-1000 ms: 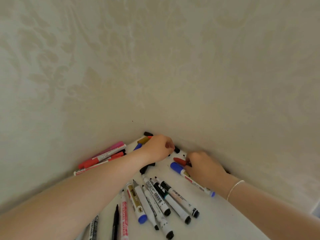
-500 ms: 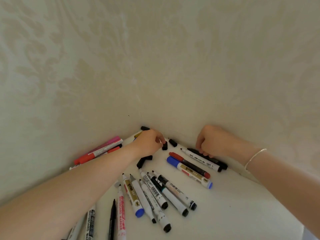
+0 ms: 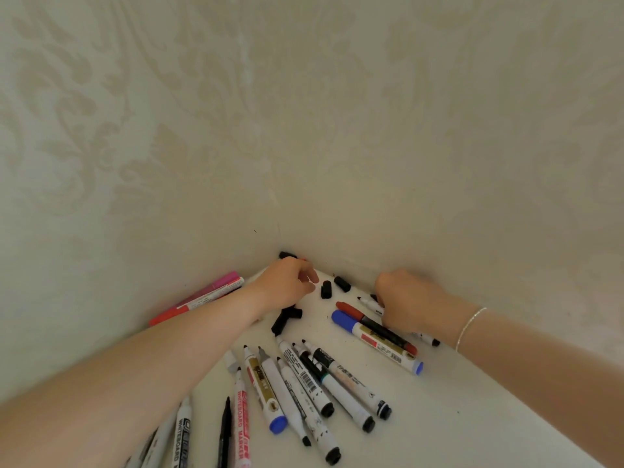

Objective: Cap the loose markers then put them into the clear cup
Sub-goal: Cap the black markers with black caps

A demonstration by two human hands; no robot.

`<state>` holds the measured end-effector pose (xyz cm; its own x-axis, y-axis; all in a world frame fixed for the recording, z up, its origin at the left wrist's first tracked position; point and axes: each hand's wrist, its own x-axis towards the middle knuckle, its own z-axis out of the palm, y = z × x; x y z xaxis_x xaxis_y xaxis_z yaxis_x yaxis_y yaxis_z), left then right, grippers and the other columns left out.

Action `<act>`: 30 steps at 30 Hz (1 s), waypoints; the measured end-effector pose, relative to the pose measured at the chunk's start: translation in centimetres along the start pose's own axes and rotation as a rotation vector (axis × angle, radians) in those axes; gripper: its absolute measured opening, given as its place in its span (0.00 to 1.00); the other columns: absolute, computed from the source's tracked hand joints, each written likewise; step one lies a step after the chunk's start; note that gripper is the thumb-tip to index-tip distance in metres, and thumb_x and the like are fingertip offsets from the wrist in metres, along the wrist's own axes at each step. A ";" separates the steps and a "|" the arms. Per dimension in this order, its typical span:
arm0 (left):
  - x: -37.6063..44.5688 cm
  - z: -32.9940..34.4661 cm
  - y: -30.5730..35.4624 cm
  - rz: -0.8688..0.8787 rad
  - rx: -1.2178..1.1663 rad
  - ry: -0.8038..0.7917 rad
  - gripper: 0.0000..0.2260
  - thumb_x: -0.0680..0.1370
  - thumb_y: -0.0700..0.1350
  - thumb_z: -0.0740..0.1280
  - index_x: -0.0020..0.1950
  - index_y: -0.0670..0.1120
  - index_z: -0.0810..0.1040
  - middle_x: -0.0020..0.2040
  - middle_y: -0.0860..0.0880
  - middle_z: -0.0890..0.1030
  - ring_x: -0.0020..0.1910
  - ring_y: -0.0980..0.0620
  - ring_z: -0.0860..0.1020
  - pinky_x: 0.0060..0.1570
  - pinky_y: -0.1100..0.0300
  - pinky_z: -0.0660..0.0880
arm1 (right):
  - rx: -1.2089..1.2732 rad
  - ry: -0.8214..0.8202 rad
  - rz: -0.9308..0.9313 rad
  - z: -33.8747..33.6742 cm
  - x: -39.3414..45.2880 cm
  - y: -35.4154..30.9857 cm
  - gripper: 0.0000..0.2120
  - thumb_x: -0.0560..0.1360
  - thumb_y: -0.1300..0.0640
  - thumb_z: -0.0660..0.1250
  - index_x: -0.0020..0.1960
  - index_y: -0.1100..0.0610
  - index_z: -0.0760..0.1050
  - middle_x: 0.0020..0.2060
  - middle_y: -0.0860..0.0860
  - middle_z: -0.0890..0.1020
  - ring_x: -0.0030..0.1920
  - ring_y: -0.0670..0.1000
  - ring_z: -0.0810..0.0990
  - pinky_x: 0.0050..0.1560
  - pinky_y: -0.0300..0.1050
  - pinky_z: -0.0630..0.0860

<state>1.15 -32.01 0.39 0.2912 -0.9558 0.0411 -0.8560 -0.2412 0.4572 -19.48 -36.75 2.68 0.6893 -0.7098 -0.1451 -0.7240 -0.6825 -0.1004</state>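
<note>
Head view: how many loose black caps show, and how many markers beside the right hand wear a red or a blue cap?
Loose black caps: 5
Red-capped marker beside the right hand: 1
Blue-capped marker: 1
Total: 7
More caps may be hidden from view.

A white marker [image 3: 373,304] is being gripped by the right hand [image 3: 407,298] near the wall [image 3: 304,113], while loose black caps [image 3: 326,289] are being reached by the left hand [image 3: 287,282] on the bench [image 3: 456,417].
</note>
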 end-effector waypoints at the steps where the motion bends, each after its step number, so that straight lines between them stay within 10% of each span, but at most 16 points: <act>1: 0.0 -0.1 -0.1 -0.011 -0.012 0.001 0.07 0.78 0.43 0.65 0.55 0.47 0.80 0.49 0.51 0.77 0.45 0.54 0.75 0.37 0.70 0.68 | -0.029 0.004 0.000 0.1 0.0 -0.1 0.08 0.79 0.58 0.59 0.56 0.60 0.70 0.51 0.56 0.76 0.45 0.54 0.75 0.43 0.43 0.70; 11: 0.5 2.0 1.5 0.007 -0.055 -0.010 0.16 0.79 0.47 0.65 0.67 0.48 0.74 0.56 0.47 0.79 0.50 0.53 0.77 0.47 0.65 0.70 | -0.018 0.121 -0.006 0.5 0.9 -0.6 0.12 0.75 0.52 0.64 0.37 0.53 0.63 0.34 0.48 0.69 0.37 0.50 0.72 0.35 0.41 0.68; 19: 2.0 2.6 2.5 -0.066 0.065 -0.020 0.13 0.76 0.42 0.67 0.60 0.44 0.76 0.53 0.46 0.80 0.49 0.49 0.79 0.43 0.60 0.74 | 0.440 0.177 -0.102 -0.5 1.4 0.4 0.10 0.74 0.55 0.66 0.49 0.59 0.69 0.42 0.53 0.77 0.37 0.56 0.81 0.36 0.49 0.80; 30: 0.3 -2.1 1.6 -0.011 -0.522 -0.088 0.11 0.71 0.36 0.73 0.52 0.48 0.83 0.46 0.54 0.83 0.41 0.62 0.78 0.39 0.74 0.73 | 0.523 0.174 -0.220 0.4 1.9 1.6 0.05 0.76 0.54 0.63 0.49 0.53 0.69 0.32 0.50 0.76 0.28 0.47 0.69 0.27 0.39 0.67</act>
<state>0.76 -32.30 2.96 0.2430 -0.9696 -0.0304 -0.5200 -0.1566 0.8397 -19.30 -39.13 1.82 0.7870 -0.6099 0.0927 -0.4511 -0.6714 -0.5880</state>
